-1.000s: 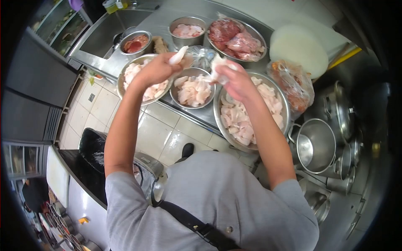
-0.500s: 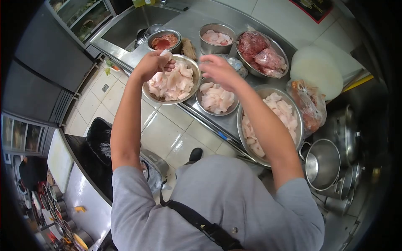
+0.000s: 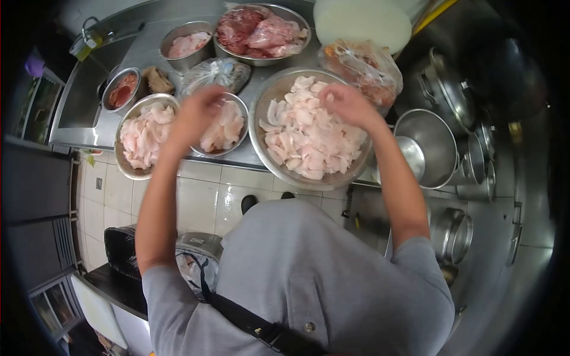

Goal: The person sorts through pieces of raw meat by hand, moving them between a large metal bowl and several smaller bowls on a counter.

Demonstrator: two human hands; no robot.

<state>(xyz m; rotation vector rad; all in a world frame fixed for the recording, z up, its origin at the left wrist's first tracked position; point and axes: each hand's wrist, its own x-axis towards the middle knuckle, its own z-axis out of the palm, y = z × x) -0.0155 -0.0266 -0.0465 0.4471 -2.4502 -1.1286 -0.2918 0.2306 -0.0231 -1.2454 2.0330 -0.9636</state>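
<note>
My left hand [image 3: 205, 113], smeared by motion, is above the left side of a small metal bowl [image 3: 242, 139] of pale raw meat pieces [image 3: 223, 126]. Whether its fingers hold anything does not show. Over the right part of a large perforated metal bowl [image 3: 257, 133] hovers my right hand [image 3: 350, 105], its fingers blurred too. Pale cut meat pieces [image 3: 309, 130] heap up in that large bowl. Left of my left forearm stands another metal bowl [image 3: 138, 174] with larger pale meat pieces [image 3: 145, 135].
Farther back are a bowl of bagged red meat [image 3: 261, 29], a metal pot [image 3: 187, 62], a knotted plastic bag [image 3: 217, 74] and a smaller bowl of reddish meat [image 3: 123, 90]. To the right are a bagged orange-brown food [image 3: 365, 68], a round white board [image 3: 362, 24] and steel pots [image 3: 427, 145].
The view has swung right. My left hand, which pinched a pale meat piece over the left bowl, is now over the small middle bowl. My right hand has moved over the large bowl.
</note>
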